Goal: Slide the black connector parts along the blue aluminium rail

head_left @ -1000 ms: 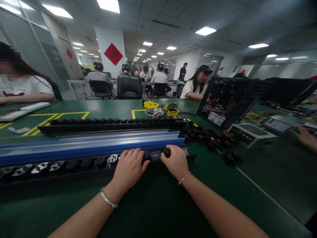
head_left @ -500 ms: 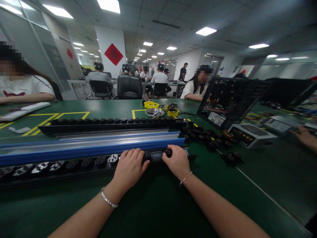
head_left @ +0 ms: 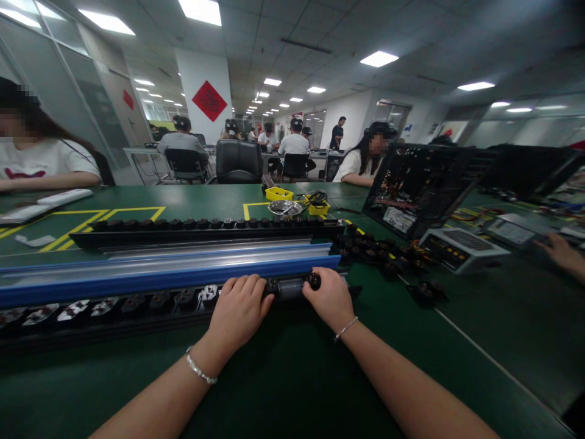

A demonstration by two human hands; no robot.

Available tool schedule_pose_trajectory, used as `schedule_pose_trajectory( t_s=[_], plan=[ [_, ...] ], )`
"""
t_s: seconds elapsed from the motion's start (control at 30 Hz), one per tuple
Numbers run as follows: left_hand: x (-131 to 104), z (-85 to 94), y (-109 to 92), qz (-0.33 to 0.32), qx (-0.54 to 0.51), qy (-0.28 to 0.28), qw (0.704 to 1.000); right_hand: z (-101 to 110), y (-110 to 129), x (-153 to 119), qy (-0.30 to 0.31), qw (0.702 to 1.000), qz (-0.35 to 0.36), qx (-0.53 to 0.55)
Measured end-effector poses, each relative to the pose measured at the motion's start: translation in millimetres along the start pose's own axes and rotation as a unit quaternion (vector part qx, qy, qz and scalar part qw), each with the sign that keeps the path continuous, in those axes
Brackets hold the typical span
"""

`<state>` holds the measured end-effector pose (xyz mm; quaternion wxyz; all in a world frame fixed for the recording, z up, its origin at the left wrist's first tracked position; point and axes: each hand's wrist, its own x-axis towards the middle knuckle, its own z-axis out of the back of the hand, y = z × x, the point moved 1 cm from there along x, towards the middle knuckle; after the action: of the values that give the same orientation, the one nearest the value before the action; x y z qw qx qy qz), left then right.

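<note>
Left hand (head_left: 242, 303) curls over black channel (head_left: 290, 289), fingers together, apparently steadying it; grip underneath cannot be told. Right hand (head_left: 331, 297) pinches black socket (head_left: 313, 280) near channel's right end, seemingly for alignment.

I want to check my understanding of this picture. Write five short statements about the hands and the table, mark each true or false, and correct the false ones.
1. The right hand holds a black piece. True.
2. The two hands touch each other. False: between the right hand and the left hand, a stretch of the near black channel shows.
3. The blue-edged strip lies beyond the near black channel. True.
4. The metal bowl is nearer to the person than the blue-edged strip. False: the metal bowl stands farther away.
5. An open black case stands behind a grey box. True.
</note>
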<state>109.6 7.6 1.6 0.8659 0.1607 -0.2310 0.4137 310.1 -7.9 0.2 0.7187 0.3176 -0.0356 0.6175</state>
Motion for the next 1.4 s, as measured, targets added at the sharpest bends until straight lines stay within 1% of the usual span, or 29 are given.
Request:
schedule_pose_trajectory(
  t_s=[0.3,0.47,0.6,0.77,0.87,0.97,1.13,1.27,1.4],
  plan=[
    [0,-0.4,1,-0.002,-0.003,0.000,1.000,0,-3,0,-0.006,1.000,0.006,0.005],
    [0,0.5,1,-0.003,-0.006,-0.010,1.000,0,-6,1,-0.006,1.000,0.000,0.008],
    [0,0.5,1,-0.003,-0.004,-0.001,1.000,2,-9,1,0.000,1.000,-0.011,-0.003],
    [0,0.4,1,-0.001,-0.012,-0.006,1.000,5,-11,1,-0.001,1.000,-0.014,-0.017],
    [0,0.3,1,-0.001,-0.008,0.004,1.000,6,-15,1,-0.006,1.000,-0.015,-0.021],
    [0,0.2,0,-0.003,0.001,0.014,1.000,6,-20,2,-0.005,1.000,-0.018,-0.019],
    [0,0.1,0,0.000,0.000,0.010,1.000,6,-25,2,0.007,1.000,-0.011,-0.003],
    [-1,0.4,0,0.001,-0.010,0.001,1.000,5,-26,1,-0.001,1.000,-0.008,0.005],
    [0,-0.5,0,0.003,-0.010,0.006,1.000,6,-24,0,-0.010,1.000,-0.012,-0.002]
  ],
)
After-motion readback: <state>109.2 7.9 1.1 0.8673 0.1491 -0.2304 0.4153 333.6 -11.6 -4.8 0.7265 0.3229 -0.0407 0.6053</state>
